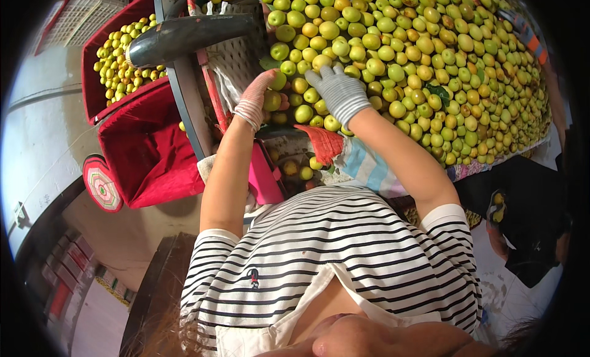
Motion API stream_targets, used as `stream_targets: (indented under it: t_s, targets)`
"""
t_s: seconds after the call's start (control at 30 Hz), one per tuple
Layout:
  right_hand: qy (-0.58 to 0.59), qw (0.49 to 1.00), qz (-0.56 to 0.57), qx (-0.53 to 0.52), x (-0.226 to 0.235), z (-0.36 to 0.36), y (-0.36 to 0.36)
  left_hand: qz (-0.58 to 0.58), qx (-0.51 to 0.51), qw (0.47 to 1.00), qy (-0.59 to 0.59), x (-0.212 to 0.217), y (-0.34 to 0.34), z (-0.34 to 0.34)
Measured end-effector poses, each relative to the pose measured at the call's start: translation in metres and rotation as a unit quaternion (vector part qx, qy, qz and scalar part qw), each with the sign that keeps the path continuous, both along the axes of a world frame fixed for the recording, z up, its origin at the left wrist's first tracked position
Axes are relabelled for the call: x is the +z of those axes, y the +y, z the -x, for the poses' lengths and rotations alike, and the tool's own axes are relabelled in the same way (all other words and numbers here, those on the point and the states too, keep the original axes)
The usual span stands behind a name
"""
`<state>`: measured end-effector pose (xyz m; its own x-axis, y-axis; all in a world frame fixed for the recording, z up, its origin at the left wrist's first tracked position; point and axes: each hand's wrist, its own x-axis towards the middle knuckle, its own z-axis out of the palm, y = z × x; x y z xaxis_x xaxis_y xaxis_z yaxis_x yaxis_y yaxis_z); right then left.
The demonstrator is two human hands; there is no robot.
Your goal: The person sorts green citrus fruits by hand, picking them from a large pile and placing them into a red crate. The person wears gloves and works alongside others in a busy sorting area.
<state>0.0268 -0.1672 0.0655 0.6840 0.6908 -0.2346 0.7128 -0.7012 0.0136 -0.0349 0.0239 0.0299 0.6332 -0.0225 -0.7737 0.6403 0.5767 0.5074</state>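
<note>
A big heap of green-yellow jujubes (424, 68) spreads before me. At its near left edge is my left hand (252, 103) in a pink knitted glove, thumb and fingers curled around a couple of the fruits. My right hand (342, 96), gloved in grey, lies palm down on the heap with its fingers apart. What is under that palm is hidden. A pale perforated plastic crate (236, 56) stands just beyond my left hand.
Left of a grey rail (184, 99) are a red-lined bin (92, 90) holding jujubes and a red fabric container (160, 148). A dark tapered cylinder (196, 37) juts across the rail. Red mesh (322, 145) hangs at the near edge. Another person's gloved hand (523, 34) touches the heap's far right.
</note>
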Motion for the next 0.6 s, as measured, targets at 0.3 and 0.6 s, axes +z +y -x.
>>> stream_targets:
  t_s: [0.3,0.6]
  targets:
    - [0.185,0.976,0.112,0.009,0.021,-0.037,0.024,0.033,-0.021,0.999,0.019,0.0,0.002,0.008]
    - [0.414,0.852,-0.308,0.094,0.09,-0.026,0.205,0.003,0.092,0.991,-0.101,-0.051,-0.01,-0.002]
